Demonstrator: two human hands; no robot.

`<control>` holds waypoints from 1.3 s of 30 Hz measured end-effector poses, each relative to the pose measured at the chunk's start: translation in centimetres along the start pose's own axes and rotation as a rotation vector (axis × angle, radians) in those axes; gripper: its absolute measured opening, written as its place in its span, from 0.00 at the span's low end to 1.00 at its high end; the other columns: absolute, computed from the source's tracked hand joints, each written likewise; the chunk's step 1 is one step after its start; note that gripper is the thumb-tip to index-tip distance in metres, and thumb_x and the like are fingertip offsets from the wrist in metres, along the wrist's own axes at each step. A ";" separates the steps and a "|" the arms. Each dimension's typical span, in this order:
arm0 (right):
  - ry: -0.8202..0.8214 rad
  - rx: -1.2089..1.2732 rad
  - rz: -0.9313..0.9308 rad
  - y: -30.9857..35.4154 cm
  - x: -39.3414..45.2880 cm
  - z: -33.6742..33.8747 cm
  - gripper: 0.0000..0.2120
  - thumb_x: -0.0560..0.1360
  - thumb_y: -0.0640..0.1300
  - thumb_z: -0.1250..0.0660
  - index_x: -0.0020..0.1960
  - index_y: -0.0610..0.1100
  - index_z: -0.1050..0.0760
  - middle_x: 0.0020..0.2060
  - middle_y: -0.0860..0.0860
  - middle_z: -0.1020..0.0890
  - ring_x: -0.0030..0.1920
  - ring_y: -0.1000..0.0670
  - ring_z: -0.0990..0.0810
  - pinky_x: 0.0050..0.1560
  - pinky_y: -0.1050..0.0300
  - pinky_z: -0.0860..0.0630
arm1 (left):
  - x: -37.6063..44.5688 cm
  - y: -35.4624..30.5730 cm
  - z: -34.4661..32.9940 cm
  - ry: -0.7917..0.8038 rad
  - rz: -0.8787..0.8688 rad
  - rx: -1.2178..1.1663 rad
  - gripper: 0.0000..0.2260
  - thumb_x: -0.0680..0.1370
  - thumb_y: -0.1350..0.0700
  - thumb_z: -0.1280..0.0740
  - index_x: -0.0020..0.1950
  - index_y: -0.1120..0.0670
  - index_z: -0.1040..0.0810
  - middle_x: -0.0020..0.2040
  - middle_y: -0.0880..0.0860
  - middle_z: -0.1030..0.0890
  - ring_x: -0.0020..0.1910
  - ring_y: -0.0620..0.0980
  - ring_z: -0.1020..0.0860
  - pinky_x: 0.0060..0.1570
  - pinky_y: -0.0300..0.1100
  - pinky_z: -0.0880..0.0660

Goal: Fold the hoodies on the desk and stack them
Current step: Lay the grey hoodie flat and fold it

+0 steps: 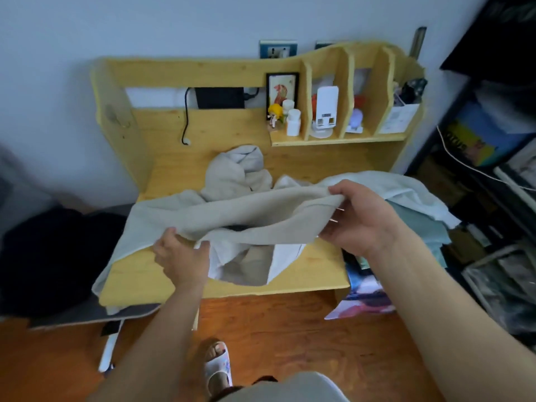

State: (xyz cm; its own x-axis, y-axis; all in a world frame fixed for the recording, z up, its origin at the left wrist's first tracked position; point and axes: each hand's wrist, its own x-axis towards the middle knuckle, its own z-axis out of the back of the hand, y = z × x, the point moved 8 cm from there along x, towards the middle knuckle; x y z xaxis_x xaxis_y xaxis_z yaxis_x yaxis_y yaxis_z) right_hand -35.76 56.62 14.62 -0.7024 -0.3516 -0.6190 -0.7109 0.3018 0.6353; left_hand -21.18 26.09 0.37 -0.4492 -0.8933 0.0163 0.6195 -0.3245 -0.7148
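A beige hoodie (pixel 246 211) is lifted a little above the wooden desk (pixel 313 274), stretched between my two hands. My left hand (pixel 179 256) grips its lower edge at the left. My right hand (pixel 356 219) pinches its edge at the right. The hood and a sleeve (pixel 235 172) lie bunched on the desk behind. A pale blue-white hoodie (pixel 406 190) lies on the desk's right side, over a teal garment (pixel 417 224).
The desk's back shelf (pixel 336 139) holds white bottles, a figurine, a framed picture and a white device. A cable (pixel 185 123) hangs at the back left. Dark clothing (pixel 49 250) lies on a seat to the left. A black rack (pixel 493 169) stands right.
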 end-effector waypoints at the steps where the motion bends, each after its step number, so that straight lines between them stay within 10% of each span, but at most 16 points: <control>1: 0.012 0.003 -0.010 -0.1 0.2 0.5 0.21 0.72 0.38 0.32 0.64 0.40 0.23 0.54 0.41 0.21 0.53 0.40 0.20 0.58 0.40 0.22 | -0.2 0.6 -0.7 0.153 0.029 0.078 0.14 0.74 0.52 0.28 0.57 0.52 0.25 0.64 0.61 0.24 0.61 0.65 0.26 0.59 0.58 0.24; 3: 0.002 -0.024 -0.003 -0.3 0.9 1.6 0.22 0.73 0.38 0.32 0.67 0.39 0.25 0.57 0.40 0.19 0.56 0.40 0.18 0.56 0.39 0.20 | -2.0 1.5 -1.4 0.338 0.119 0.074 0.05 0.79 0.54 0.37 0.46 0.53 0.25 0.54 0.62 0.19 0.53 0.64 0.22 0.54 0.54 0.22; 8: -0.122 -0.030 0.196 -1.1 2.6 7.8 0.13 0.76 0.41 0.33 0.60 0.41 0.23 0.54 0.43 0.19 0.45 0.46 0.18 0.40 0.53 0.21 | -9.1 -0.2 4.1 0.176 0.121 -0.248 0.16 0.78 0.54 0.36 0.39 0.65 0.31 0.36 0.67 0.26 0.32 0.59 0.29 0.34 0.48 0.34; 11: -0.029 -0.269 0.235 -7.3 2.2 10.2 0.25 0.77 0.39 0.32 0.72 0.50 0.30 0.63 0.48 0.21 0.58 0.47 0.19 0.54 0.51 0.22 | -14.0 -1.4 7.6 0.271 0.052 -0.239 0.16 0.77 0.57 0.33 0.37 0.64 0.35 0.31 0.58 0.35 0.30 0.51 0.36 0.33 0.45 0.39; 16: -0.054 -1.021 0.074 -20.3 4.2 12.8 0.51 0.69 0.41 0.26 0.81 0.55 0.56 0.75 0.50 0.41 0.73 0.42 0.38 0.67 0.47 0.31 | -18.0 -0.8 9.5 0.277 -0.031 -0.140 0.19 0.77 0.57 0.30 0.34 0.63 0.36 0.33 0.52 0.32 0.31 0.47 0.35 0.34 0.43 0.38; 24: -0.002 -1.529 0.062 -26.6 5.0 15.9 0.49 0.70 0.33 0.39 0.81 0.53 0.64 0.80 0.48 0.54 0.76 0.38 0.44 0.74 0.45 0.39 | -19.4 1.5 11.4 0.231 0.254 -0.402 0.09 0.81 0.56 0.33 0.47 0.50 0.13 0.52 0.50 0.16 0.49 0.45 0.17 0.40 0.34 0.21; 28: -0.074 -1.329 0.215 -26.0 4.1 14.1 0.47 0.71 0.37 0.36 0.81 0.51 0.60 0.79 0.48 0.52 0.76 0.37 0.46 0.74 0.41 0.41 | -19.9 1.3 11.5 0.205 0.365 -0.471 0.10 0.82 0.58 0.34 0.47 0.52 0.13 0.45 0.53 0.14 0.46 0.49 0.15 0.53 0.51 0.18; 34: -0.221 -1.078 0.411 -21.8 5.3 11.6 0.40 0.73 0.39 0.33 0.80 0.51 0.48 0.76 0.45 0.41 0.72 0.38 0.36 0.63 0.43 0.30 | -19.7 2.3 10.9 0.168 0.398 -0.487 0.10 0.80 0.56 0.33 0.48 0.64 0.19 0.48 0.64 0.19 0.48 0.55 0.18 0.54 0.47 0.18; 39: -0.114 -1.371 0.563 -18.9 6.8 11.1 0.39 0.66 0.29 0.38 0.76 0.47 0.33 0.68 0.45 0.31 0.65 0.41 0.34 0.65 0.42 0.30 | -19.2 2.8 11.1 0.146 0.362 -0.500 0.12 0.79 0.56 0.31 0.46 0.65 0.20 0.42 0.63 0.21 0.43 0.54 0.23 0.48 0.50 0.22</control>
State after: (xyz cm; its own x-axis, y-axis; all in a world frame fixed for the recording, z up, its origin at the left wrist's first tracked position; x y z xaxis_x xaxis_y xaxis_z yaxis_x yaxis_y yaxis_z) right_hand -27.49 58.32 -6.70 -0.9117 -0.3859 -0.1409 0.1904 -0.7010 0.6873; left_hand -3.70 38.86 5.77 -0.3724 -0.8560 -0.3585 0.3893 0.2066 -0.8977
